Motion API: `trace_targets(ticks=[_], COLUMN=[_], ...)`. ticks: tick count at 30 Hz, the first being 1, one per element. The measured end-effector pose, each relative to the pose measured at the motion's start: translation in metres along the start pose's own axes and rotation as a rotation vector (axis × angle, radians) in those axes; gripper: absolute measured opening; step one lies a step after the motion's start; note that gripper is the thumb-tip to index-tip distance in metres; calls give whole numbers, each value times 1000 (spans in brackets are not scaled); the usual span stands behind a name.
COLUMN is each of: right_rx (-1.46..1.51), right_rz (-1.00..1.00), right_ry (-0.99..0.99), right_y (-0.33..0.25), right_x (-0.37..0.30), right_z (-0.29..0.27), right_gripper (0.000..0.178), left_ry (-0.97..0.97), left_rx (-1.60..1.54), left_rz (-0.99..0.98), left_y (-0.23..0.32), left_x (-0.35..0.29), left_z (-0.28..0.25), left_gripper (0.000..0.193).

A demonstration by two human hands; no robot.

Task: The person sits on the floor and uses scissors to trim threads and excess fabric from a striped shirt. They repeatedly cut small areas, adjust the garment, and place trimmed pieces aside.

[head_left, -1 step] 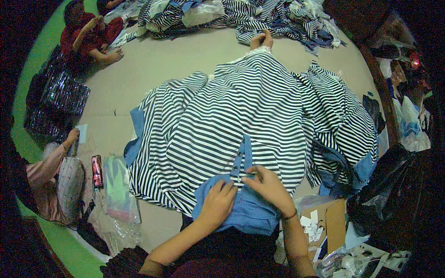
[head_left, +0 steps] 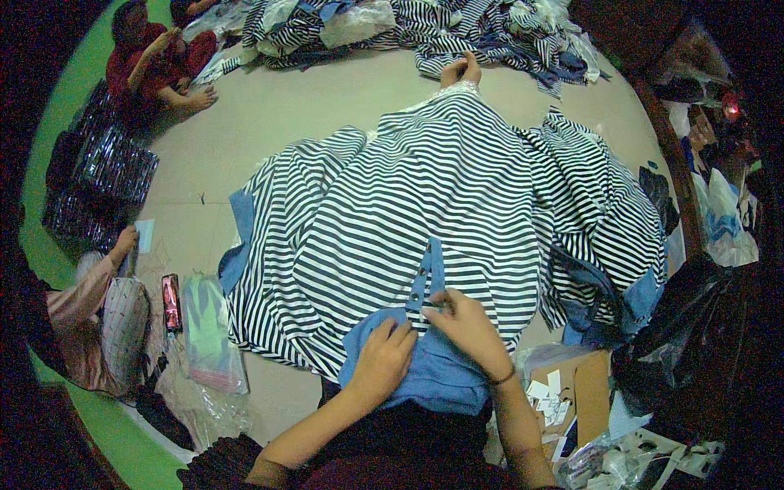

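Observation:
A black-and-white striped shirt (head_left: 416,180) lies spread in front of me, its blue denim collar (head_left: 433,371) nearest my body. A narrow blue button placket (head_left: 426,273) with dark buttons runs up from the collar. My left hand (head_left: 382,355) is closed on the collar's edge, left of the placket, fingertips bent onto the cloth. At the placket's lower end, my right hand (head_left: 469,327) has thumb and fingers curled together against the fabric; the exact grip is partly hidden.
Another striped garment (head_left: 604,220) lies at right beside a black plastic bag (head_left: 682,343). White tags (head_left: 551,400) lie in a cardboard box (head_left: 592,392). At left are a phone (head_left: 170,302) and clear packets (head_left: 211,327). Other people sit at left; a garment heap (head_left: 457,33) is at the back.
My right hand has shifted very slightly at the placket, its fingers drawn a little closer together. My left hand and the shirt look the same.

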State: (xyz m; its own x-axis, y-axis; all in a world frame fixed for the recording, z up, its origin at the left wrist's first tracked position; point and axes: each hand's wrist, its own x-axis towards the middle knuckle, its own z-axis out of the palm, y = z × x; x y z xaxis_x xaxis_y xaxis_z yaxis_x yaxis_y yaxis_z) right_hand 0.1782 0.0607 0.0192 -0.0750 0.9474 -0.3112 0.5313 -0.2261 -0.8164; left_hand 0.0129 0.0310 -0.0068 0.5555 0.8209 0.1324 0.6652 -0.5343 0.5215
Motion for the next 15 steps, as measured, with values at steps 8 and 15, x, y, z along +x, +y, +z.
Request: trace_targets(ticks=[8,15], right_rx=[-218,155], right_rz=[-15,89], right_ry=[100,7], right_y=[16,11], right_x=[14,-7], right_z=[44,31], right_gripper=[36,24], left_ry=[-70,1], left_rx=[-67,-371], left_rz=[5,-197], left_y=[-12,-11], left_x=[-5,2], left_z=[-7,-19], left_gripper=[30,19])
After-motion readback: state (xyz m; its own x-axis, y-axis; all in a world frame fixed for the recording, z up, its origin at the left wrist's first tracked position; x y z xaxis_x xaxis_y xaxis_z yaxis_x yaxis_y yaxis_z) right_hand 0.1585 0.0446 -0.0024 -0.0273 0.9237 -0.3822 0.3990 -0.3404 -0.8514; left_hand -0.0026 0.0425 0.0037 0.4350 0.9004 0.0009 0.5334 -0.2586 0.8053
